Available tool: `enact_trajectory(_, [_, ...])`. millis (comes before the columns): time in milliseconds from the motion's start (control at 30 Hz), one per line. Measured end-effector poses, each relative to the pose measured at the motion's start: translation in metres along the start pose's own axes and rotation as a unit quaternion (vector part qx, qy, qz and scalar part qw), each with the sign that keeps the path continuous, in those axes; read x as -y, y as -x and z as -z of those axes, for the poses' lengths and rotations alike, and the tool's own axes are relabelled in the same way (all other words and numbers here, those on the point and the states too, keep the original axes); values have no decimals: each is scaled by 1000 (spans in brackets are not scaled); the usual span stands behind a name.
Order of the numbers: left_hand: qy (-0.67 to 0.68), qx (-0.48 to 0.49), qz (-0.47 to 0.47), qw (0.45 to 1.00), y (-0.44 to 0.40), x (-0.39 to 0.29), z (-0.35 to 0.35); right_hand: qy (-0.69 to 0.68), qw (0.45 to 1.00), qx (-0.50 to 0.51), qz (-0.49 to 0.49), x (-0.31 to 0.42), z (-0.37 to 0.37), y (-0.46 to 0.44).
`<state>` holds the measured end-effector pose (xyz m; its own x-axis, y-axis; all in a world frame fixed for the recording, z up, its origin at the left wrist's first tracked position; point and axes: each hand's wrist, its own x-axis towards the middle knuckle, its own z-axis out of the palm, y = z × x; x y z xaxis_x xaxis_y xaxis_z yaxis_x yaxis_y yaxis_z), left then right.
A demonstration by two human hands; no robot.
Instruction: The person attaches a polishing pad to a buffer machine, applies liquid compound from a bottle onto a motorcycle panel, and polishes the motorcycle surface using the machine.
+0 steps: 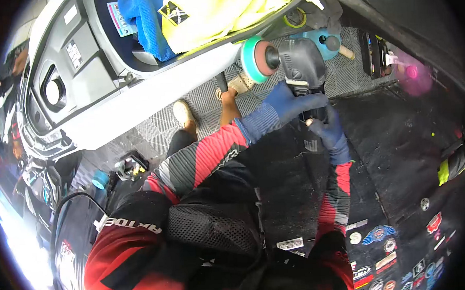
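A black power polisher [300,59] with a green and orange foam pad [256,60] is in my hands. The pad is at the right end of the long white panel of a scooter [153,102]; whether it touches the panel I cannot tell. My left hand [292,105], in a blue glove, wraps round the polisher's body behind the head. Just behind it, my right hand [331,133], gloved too, closes on the rear handle, with a bare fingertip showing. The underside of the polisher is partly hidden by my fingers.
A blue cloth [145,27] and a yellow cloth [222,18] lie in the scooter's upper tray. A light-blue container [324,41] and a pink spray bottle [412,72] stand beyond the polisher. My feet in clogs [183,113] are on grey floor tiles. A sticker-covered black surface [317,193] lies right.
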<state>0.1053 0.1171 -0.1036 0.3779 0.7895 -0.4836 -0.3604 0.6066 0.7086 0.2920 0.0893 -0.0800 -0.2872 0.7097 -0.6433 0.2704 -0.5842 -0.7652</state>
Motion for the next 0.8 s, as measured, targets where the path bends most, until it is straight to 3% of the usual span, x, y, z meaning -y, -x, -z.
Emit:
enact_trajectory(67, [31,-15,-1,999,10,-15,-9,43,998,38,4,36,12,0])
enact_trajectory(200, [120,-34,4,992,29,-54,-15,63,985,111,-114,98,18,-2])
enact_trajectory(267, [198,-58,-26,978,38,-67,-16,86,985,123,-81,131,8,-4])
enact_trajectory(333, [213,-49,-4,976,45,-81,-7,113,979,126,-111,163,-2,-2])
enact_trajectory(367, [134,-67,-54,987,52,-92,-4,170,973,93,-125,174,-5,3])
enact_trajectory(400, [192,-66,-14,979,56,-102,-3,227,962,59,-139,191,-13,5])
enact_trajectory(433, [251,-69,25,965,61,-112,-1,137,966,143,-164,213,-24,-5])
enact_trajectory(533, [391,-30,50,919,83,-137,11,172,955,141,-196,255,-55,-5])
enact_trajectory(567, [419,-58,86,902,87,-140,14,182,952,142,-201,264,-63,-5])
enact_trajectory(667, [424,-61,111,897,111,-153,32,259,923,162,-233,284,-93,-6])
enact_trajectory(700, [339,-25,97,936,121,-154,46,251,927,161,-227,291,-107,-5])
enact_trajectory(800, [324,-18,34,945,147,-165,71,238,927,186,-220,299,-140,-4])
